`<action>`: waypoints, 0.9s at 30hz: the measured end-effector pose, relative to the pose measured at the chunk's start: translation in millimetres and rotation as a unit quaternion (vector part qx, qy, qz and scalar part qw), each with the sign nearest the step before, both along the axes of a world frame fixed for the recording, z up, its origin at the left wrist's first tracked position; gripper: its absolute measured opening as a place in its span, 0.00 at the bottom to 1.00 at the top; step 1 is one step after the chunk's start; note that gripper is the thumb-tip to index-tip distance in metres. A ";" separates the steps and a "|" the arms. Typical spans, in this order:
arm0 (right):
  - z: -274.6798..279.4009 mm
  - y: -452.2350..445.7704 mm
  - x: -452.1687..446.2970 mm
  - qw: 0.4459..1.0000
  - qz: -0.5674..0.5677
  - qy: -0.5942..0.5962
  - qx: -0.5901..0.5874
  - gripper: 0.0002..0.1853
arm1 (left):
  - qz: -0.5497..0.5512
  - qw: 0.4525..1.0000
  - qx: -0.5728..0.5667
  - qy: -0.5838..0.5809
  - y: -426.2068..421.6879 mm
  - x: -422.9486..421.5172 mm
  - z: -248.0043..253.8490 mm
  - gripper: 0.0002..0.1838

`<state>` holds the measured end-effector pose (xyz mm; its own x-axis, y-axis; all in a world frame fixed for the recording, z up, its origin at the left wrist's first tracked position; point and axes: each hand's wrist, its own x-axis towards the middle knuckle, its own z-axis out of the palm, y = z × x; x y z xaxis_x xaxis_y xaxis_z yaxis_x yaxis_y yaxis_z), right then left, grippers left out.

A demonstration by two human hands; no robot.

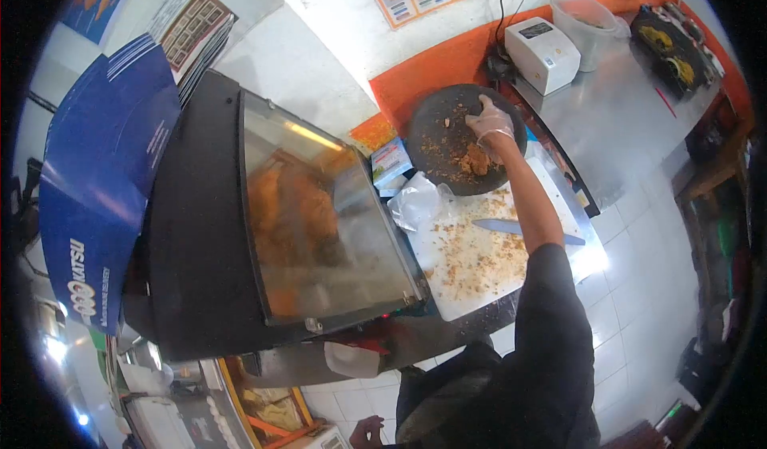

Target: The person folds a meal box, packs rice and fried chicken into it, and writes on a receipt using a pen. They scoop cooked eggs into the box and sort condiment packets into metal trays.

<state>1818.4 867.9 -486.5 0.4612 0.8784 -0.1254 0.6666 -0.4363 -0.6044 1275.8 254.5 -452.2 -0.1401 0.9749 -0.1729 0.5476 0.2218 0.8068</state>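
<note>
Fried piece sits on the round stone plate, toward its near edge, with crumbs and smaller bits scattered round it. Gloved right hand is over the far side of the plate, thumb and fingers partly spread, tips down. Bare left hand is low at the bottom edge of view, fingers half curled, away from the counter; too small and dim to tell if either hand grips anything.

Progress looks partial: plenty is already in crumbs, but one larger chunk is whole. Loose crumbs lie all over the white cutting board, not gathered up.

Knife lies flat on the board, out of both hands, right forearm passing over it. Crumpled plastic bag and small blue box crowd the plate's left side. Glass-front cabinet hems in the board on that side, fried food behind its glass. White printer and clear tub stand beyond, well off the board.
</note>
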 end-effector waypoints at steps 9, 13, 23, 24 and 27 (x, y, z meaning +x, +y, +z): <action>5.7 -64.1 -26.5 0.972 0.132 -0.164 0.101 0.30 | 0.080 0.997 0.002 0.011 49.7 63.1 32.2 0.05; 69.4 -85.4 -28.7 0.994 0.095 0.042 0.038 0.25 | 0.042 0.998 -0.025 0.048 60.1 71.4 48.8 0.04; 25.0 -100.8 -60.0 0.993 0.098 -0.067 -0.004 0.23 | 0.111 0.993 0.007 -0.037 46.4 53.9 15.0 0.03; 17.7 -100.3 -58.2 0.993 0.096 -0.064 -0.005 0.23 | 0.109 0.993 0.006 -0.034 49.0 52.9 22.9 0.03; 38.9 -76.5 -45.7 0.978 0.181 -0.080 -0.062 0.22 | 0.176 0.980 0.030 -0.084 52.7 57.5 21.6 0.03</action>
